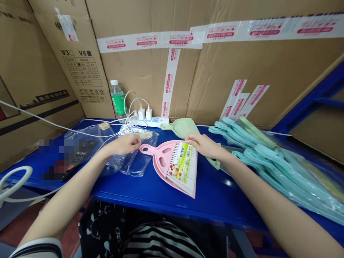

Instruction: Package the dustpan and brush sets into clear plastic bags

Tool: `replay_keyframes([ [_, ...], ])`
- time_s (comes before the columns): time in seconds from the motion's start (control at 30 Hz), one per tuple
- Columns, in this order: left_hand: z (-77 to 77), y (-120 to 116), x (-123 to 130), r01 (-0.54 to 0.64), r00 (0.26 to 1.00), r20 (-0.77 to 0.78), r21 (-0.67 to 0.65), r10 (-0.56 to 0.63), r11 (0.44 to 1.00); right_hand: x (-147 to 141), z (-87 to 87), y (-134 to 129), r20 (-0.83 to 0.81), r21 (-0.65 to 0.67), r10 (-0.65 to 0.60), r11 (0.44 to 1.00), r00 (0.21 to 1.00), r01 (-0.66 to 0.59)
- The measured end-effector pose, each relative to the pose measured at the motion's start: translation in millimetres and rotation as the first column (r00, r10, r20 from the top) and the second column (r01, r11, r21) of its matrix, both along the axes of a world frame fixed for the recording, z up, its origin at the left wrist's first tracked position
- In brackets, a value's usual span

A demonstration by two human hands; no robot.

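Observation:
A pink dustpan (162, 160) lies on the blue table with a white-bristled brush (192, 172) fitted in it. A printed card label (182, 163) wraps the bristles. My right hand (201, 144) is closed at the set's upper right corner, fingers on the edge beside the label. Just left of the dustpan's looped handle, my left hand (129, 144) has its fingers curled; whatever they hold, if anything, is hidden. Clear plastic bags (134, 163) lie under and around that hand. Behind the pink set is a light green dustpan (185, 127), and a green brush (213, 163) lies partly under my right forearm.
Several bagged turquoise dustpan sets (279, 172) are piled at the right. A power strip (157, 122) with white chargers and a green-labelled bottle (118, 100) stand at the back against cardboard (145, 79). White cables (61, 118) cross the left side.

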State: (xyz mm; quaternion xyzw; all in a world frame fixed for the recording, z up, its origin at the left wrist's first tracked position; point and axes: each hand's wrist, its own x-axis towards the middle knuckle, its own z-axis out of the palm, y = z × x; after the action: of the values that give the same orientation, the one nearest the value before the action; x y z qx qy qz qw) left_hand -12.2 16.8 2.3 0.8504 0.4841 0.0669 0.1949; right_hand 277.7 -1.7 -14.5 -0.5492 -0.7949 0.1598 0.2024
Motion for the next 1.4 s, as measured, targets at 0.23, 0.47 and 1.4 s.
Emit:
replay_keyframes([
  [0.23,-2.3,0,2,0.001,0.993,0.115,-0.046,0.004,0.999,-3,-1.3,0,-0.022,-0.008,-0.028,1.0,0.999,0.028],
  [0.47,-11.8,2,10,0.069,0.949,0.315,-0.269,0.02,0.961,-6,-4.4,1,-0.042,-0.004,-0.033,0.999,0.999,0.033],
  [1.4,-2.7,0,-1,-0.256,0.785,-0.514,0.24,0.347,0.936,-11,-10.0,2,-0.092,-0.014,-0.077,0.997,0.993,0.076],
])
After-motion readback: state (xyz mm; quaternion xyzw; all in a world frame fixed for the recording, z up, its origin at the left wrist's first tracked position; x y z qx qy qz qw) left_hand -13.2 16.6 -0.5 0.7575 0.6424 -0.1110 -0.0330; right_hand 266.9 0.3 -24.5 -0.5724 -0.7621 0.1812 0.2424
